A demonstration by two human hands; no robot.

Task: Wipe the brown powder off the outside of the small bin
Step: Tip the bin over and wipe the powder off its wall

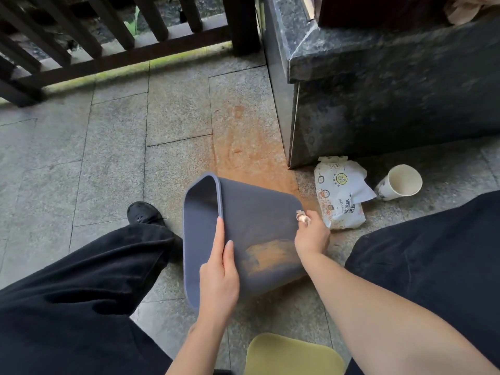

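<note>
One brown powder patch (270,257) remains on the tipped small bin (254,220); your left hand (219,277) grips its rim, your right hand (311,235) pinches a crumpled wipe (301,216) beside the patch. Swipe there next.

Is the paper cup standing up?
No, the paper cup lies tipped on its side on the floor beside the wipes pack.

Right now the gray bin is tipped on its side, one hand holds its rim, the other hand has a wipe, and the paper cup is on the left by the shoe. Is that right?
Almost. The paper cup is on the right, beside the wipes pack, not by the shoe. The head view shows it. The bin, left hand and right hand are as you said.
</note>
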